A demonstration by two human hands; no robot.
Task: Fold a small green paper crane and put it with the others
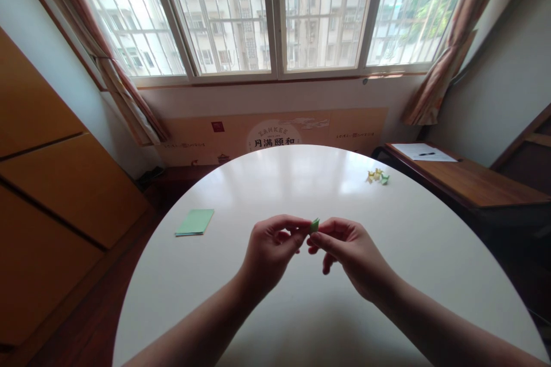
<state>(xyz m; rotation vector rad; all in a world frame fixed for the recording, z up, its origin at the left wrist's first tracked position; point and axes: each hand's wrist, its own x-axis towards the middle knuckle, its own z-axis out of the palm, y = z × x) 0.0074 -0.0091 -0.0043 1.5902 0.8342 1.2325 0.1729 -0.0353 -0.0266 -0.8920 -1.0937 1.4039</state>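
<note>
head camera: your left hand [270,249] pinches a small green folded paper [315,225] between thumb and forefinger, while your right hand [350,246] grips its other side, its lower fingers curling loosely. you hold the paper between both hands, above the white round table [241,192]. to your left, a stack of light green sheets [195,222] lies on the tabletop; beyond your right hand, small yellow and green folded pieces [377,175] sit close together.
</note>
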